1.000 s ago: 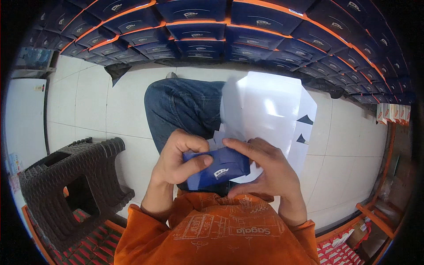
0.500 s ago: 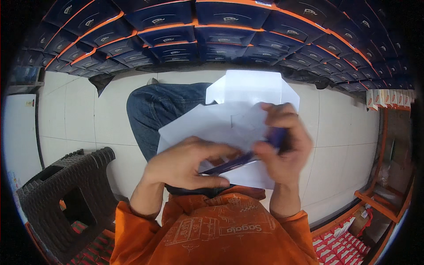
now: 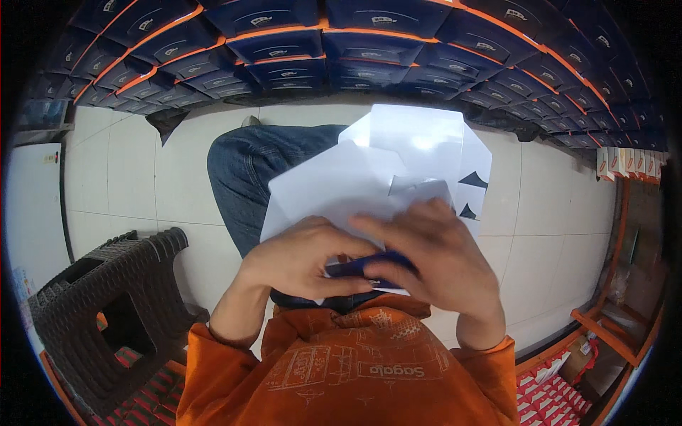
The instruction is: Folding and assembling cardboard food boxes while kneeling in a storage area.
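Over my lap lies a cut carton blank (image 3: 334, 170), white on the side facing me, with angled flaps and slots. Its near edge is folded up into a dark blue flap (image 3: 391, 263). My left hand (image 3: 302, 259) pinches that flap at its left end, thumb below and fingers above. From the right, my right hand (image 3: 444, 255) bends over the same flap, its thumb on the blue side and its fingers, slightly blurred, over the white side. Beyond it a further white panel (image 3: 419, 142) reaches out; I cannot tell whether it is the same piece.
Stacked dark blue boxes (image 3: 273, 46) with orange edges fill the far side. A dark woven-look plastic stool (image 3: 153, 284) stands at left. Small red-and-white boxes (image 3: 547, 397) lie at lower right by an orange frame (image 3: 604, 337). Pale tiles (image 3: 554, 199) cover the floor.
My right hand has come down and inward, from the carton's right side to the blue flap beside my left hand. The white panels have shifted and tilted; slots now show at right.
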Demonstrator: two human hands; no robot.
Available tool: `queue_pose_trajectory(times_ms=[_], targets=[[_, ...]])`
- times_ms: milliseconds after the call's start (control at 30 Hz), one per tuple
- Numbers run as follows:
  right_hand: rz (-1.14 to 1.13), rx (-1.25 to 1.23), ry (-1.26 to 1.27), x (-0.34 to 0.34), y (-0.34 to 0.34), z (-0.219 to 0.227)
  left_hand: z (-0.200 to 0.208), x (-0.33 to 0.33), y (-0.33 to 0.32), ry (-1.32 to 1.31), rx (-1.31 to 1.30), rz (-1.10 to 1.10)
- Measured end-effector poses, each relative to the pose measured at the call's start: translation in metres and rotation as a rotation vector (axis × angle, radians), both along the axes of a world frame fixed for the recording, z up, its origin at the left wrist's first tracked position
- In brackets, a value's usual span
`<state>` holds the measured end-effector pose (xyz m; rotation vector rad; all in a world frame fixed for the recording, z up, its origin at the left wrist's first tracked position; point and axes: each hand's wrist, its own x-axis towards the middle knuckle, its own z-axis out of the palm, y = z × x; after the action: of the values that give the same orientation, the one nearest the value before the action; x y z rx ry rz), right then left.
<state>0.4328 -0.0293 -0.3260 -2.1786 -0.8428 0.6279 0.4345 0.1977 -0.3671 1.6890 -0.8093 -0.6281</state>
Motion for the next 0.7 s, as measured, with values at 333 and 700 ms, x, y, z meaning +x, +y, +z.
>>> queue_pose_trajectory(times_ms=[333, 700], targets=[[-0.389, 0.164, -0.707, -0.017, 0.016, -0.020, 0.019, -0.008, -0.027, 0.772, -0.685, 0.953], [-0.357, 0.089, -0.366, -0.002, 0.003, -0.032, -0.018, -0.015, -0.043, 0.796, -0.496, 0.826]])
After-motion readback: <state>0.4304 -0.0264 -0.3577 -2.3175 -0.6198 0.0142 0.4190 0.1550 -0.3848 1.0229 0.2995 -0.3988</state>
